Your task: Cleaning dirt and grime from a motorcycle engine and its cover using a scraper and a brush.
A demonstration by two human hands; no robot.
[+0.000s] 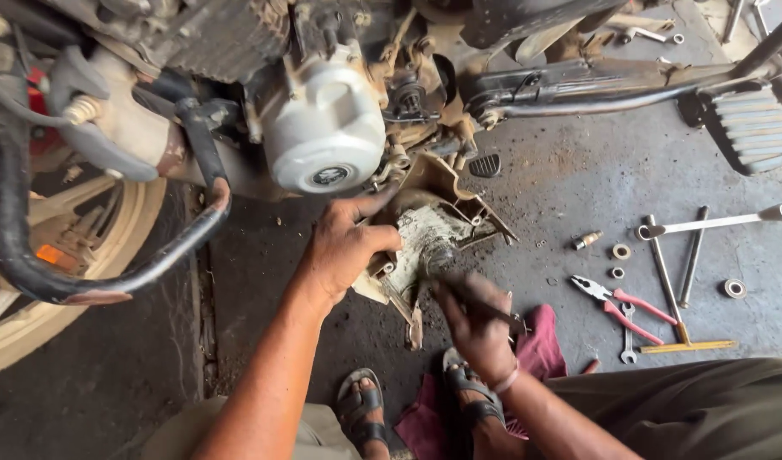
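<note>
My left hand [344,247] is closed around the upper edge of a grimy engine cover [425,238], thumb stretched up along its rim, tilting it on edge just below the motorcycle engine [323,128]. My right hand [476,328] is blurred, its fingers pinched round a thin dark tool [480,305] whose tip meets the cover's pale inner face. The cover stands on the oily concrete floor [561,187], between my two hands and above my sandalled feet [361,409]. A maroon rag [544,341] lies under my right wrist. Further right on the floor are red-handled pliers [617,302], a small spanner [628,336], long rods and a T-handle wrench [676,281], some washers [621,251] and a small brass fitting [585,240]. To the left, a black crash bar [110,273] curves past the wheel [76,255].
</note>
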